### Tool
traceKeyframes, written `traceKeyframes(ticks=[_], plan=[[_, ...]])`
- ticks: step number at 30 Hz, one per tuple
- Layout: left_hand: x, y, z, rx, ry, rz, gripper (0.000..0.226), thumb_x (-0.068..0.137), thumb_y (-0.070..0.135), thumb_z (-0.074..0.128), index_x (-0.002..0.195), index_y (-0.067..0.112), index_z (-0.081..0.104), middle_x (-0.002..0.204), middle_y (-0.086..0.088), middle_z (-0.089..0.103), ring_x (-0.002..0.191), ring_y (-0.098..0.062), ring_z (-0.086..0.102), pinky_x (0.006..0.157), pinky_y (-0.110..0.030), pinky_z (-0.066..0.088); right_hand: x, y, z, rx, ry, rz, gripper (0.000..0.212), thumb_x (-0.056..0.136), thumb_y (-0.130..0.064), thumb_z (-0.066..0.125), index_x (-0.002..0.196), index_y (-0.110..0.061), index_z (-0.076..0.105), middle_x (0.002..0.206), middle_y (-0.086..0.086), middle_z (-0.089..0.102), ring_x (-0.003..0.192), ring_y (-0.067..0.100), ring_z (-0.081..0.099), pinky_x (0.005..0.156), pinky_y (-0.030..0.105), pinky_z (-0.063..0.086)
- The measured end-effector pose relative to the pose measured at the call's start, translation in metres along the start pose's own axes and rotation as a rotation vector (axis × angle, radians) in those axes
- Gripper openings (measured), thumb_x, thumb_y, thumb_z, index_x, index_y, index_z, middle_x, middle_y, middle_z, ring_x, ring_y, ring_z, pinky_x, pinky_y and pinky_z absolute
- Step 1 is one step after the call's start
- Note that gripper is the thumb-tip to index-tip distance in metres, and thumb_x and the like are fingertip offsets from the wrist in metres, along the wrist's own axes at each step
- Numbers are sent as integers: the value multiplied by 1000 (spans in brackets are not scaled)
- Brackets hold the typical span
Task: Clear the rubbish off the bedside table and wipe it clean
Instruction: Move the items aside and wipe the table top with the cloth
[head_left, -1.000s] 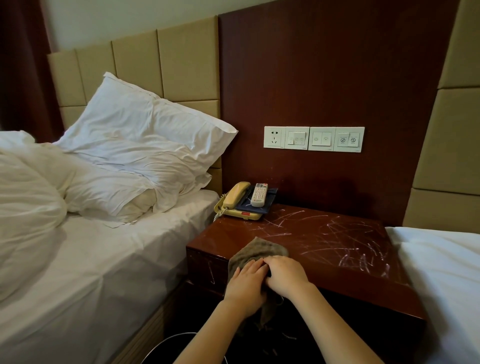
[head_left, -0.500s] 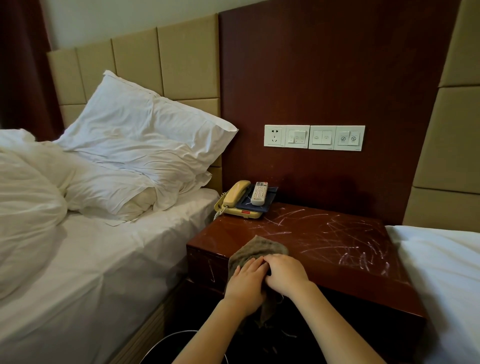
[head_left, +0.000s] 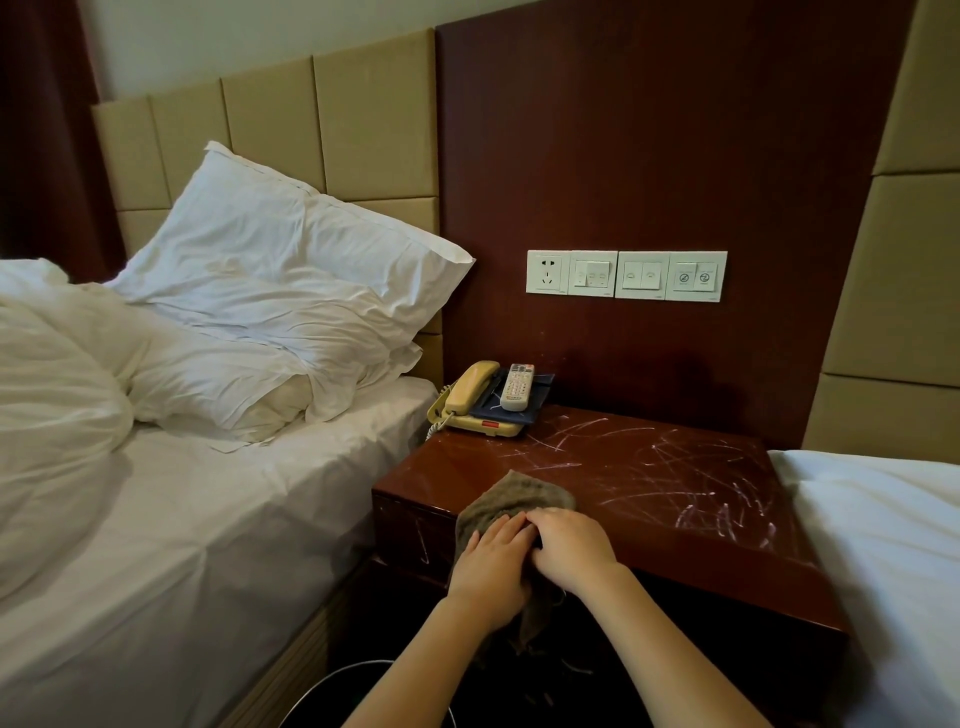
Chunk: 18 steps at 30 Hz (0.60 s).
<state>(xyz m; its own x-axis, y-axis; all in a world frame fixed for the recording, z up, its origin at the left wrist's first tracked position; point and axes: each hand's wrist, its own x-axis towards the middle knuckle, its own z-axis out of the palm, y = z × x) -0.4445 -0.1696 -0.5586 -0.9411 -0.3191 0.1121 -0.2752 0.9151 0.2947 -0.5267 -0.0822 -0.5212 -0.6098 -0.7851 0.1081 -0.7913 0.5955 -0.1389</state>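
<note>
The dark red bedside table (head_left: 649, 483) stands between two beds, its top covered with white scribble marks. A grey-brown cloth (head_left: 511, 499) lies over the table's front left edge and hangs down its front. My left hand (head_left: 491, 564) rests on the cloth at that edge, fingers fairly straight. My right hand (head_left: 569, 551) sits beside it, fingers curled onto the cloth. The two hands touch each other.
A yellow telephone (head_left: 465, 397) and a white remote control (head_left: 518, 387) on a dark tray sit at the table's back left corner. A bin rim (head_left: 332, 686) shows below on the floor. White beds flank the table; switches (head_left: 626, 275) are on the wall panel.
</note>
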Motion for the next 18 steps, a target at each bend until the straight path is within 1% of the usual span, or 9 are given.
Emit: traceKeyframes(ticks=[8, 18], plan=[[-1, 0, 0, 4, 1, -1, 68, 93, 19, 48, 152, 27, 14, 159, 7, 7, 147, -15, 2, 120, -42, 4, 1, 1, 2, -14, 31, 1, 41, 97, -17, 43, 138, -22, 47, 138, 0, 53, 124, 20, 52, 100, 35, 44], [-1, 0, 0, 5, 0, 1, 68, 94, 20, 47, 152, 26, 12, 159, 8, 6, 147, -14, 1, 120, -41, 3, 2, 2, 4, -25, 33, 7, 40, 97, -15, 44, 136, -22, 49, 135, 1, 55, 121, 22, 54, 96, 35, 45]])
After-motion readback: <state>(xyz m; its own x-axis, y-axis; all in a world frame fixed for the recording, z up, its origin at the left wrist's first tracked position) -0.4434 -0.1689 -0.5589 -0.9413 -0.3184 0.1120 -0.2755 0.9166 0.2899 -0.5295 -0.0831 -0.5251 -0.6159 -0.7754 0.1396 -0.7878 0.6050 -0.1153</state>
